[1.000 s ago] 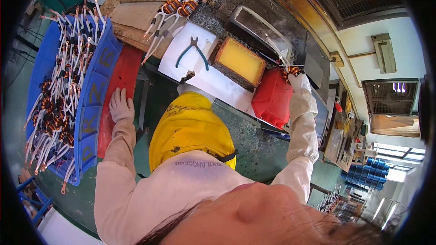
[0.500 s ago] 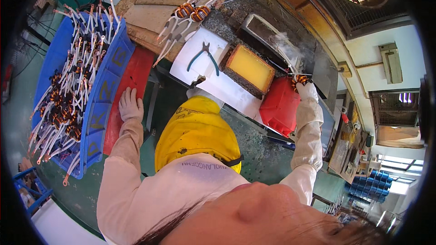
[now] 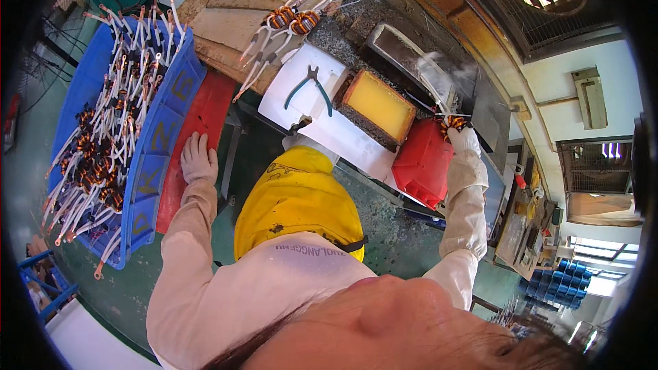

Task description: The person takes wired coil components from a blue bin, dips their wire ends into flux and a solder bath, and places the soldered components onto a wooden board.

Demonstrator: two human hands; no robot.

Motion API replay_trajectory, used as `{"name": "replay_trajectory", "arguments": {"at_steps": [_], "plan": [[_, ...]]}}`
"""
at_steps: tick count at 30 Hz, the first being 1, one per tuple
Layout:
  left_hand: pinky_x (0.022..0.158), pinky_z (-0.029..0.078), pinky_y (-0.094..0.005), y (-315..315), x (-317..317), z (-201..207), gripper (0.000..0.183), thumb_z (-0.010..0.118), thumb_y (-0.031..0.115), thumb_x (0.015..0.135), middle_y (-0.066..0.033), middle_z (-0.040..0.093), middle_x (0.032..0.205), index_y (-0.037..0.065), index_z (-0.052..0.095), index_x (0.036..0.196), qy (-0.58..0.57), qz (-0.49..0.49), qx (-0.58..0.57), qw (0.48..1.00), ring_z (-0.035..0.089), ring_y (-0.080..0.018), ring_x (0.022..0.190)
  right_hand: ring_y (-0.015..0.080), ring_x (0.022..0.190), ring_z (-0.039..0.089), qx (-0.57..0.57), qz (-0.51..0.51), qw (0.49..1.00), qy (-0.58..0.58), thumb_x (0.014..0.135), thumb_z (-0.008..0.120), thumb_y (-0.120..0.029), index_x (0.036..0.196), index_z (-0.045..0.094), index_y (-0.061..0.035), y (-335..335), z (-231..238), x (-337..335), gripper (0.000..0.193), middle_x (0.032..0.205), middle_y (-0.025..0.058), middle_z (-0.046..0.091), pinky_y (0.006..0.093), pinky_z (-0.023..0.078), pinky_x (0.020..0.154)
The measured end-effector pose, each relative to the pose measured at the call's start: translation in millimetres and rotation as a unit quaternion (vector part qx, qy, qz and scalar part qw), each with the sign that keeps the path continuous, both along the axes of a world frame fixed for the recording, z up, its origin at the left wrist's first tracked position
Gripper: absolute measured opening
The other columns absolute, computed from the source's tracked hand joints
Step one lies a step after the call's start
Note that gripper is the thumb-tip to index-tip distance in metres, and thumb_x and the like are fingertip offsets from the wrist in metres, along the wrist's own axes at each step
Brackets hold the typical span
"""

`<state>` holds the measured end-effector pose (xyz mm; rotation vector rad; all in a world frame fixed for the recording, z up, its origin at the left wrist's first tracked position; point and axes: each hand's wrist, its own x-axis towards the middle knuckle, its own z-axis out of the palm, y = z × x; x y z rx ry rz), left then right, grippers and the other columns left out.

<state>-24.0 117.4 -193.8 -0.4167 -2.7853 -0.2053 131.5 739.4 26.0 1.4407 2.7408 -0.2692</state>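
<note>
In a pale glove, my right hand (image 3: 465, 141) grips a copper-wound ring coil (image 3: 453, 124) above the edge of a red plastic box (image 3: 426, 163). The coil's white leads (image 3: 439, 98) reach away toward a dark metal trough (image 3: 394, 44), where smoke rises; their tips are hard to make out. My left hand (image 3: 199, 159), gloved too, lies with fingers extended on a red board (image 3: 209, 106) beside a blue crate (image 3: 159, 147). Many similar coils (image 3: 96, 154) with white leads fill that crate.
A framed tray of yellow material (image 3: 379, 106) stands between the trough and a white sheet (image 3: 279, 99). Green-handled pliers (image 3: 310, 86) rest on the sheet. Two more coils (image 3: 293, 22) lie at the back of the bench. A yellow covering (image 3: 295, 195) is over my lap.
Both hands keep nearly the same place, the right one still holding the coil. The smoke by the trough spreads a little wider, and the view has shifted slightly.
</note>
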Motion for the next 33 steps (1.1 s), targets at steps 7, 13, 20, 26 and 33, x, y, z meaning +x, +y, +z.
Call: {"name": "replay_trajectory", "arguments": {"at_steps": [7, 13, 20, 26, 33], "plan": [[0.101, 0.035, -0.0466, -1.3, -1.0, -2.0, 0.045, 0.053, 0.027, 0.084, -0.0075, 0.044, 0.137, 0.015, 0.049, 0.127, 0.006, -0.004, 0.0, 1.0, 0.041, -0.0289, 0.125, 0.0376, 0.097, 0.062, -0.013, -0.021, 1.0, -0.012, 0.071, 0.062, -0.034, 0.108, 0.06, -0.0009, -10.6, 8.6, -5.3, 0.049, 0.1, 0.0252, 0.064, 0.0436, 0.049, 0.081], [0.1, 0.036, -0.0466, -0.4, 0.5, -0.8, 0.045, 0.053, 0.027, 0.084, -0.0074, 0.045, 0.136, 0.015, 0.05, 0.127, 0.008, -0.001, -0.006, 1.0, 0.042, -0.0289, 0.124, 0.0359, 0.085, 0.065, 0.013, 0.01, 1.0, 0.018, 0.073, 0.06, -0.029, 0.102, 0.064, -0.0015, -6.0, 1.8, -1.8, 0.04, 0.089, 0.0229, 0.066, 0.0425, 0.051, 0.074], [0.1, 0.036, -0.0467, 0.5, 0.5, 0.8, 0.045, 0.053, 0.027, 0.084, -0.0075, 0.045, 0.136, 0.015, 0.05, 0.127, 0.007, -0.001, -0.006, 1.0, 0.042, -0.0293, 0.124, 0.0357, 0.087, 0.065, 0.026, 0.0, 1.0, 0.009, 0.072, 0.06, -0.029, 0.101, 0.065, -0.0015, 3.2, -6.5, 1.5, 0.04, 0.089, 0.0222, 0.067, 0.0418, 0.05, 0.075], [0.1, 0.036, -0.0469, 0.0, -0.6, 0.1, 0.045, 0.052, 0.027, 0.085, -0.0082, 0.045, 0.137, 0.015, 0.049, 0.128, -0.004, -0.002, -0.004, 1.0, 0.042, -0.0295, 0.125, 0.0358, 0.088, 0.065, 0.03, 0.033, 0.998, 0.05, 0.073, 0.06, -0.029, 0.098, 0.066, -0.0023, 7.6, -14.2, 7.6, 0.038, 0.089, 0.023, 0.067, 0.0418, 0.05, 0.075], [0.1, 0.036, -0.0465, 0.6, 0.3, 0.8, 0.045, 0.053, 0.027, 0.084, -0.0076, 0.045, 0.136, 0.015, 0.049, 0.127, 0.008, 0.0, -0.001, 1.0, 0.042, -0.0293, 0.124, 0.0372, 0.09, 0.064, 0.038, 0.021, 0.998, 0.055, 0.075, 0.062, -0.03, 0.102, 0.063, -0.0035, -13.7, -5.4, 11.0, 0.038, 0.092, 0.0222, 0.066, 0.0421, 0.05, 0.076]]}}
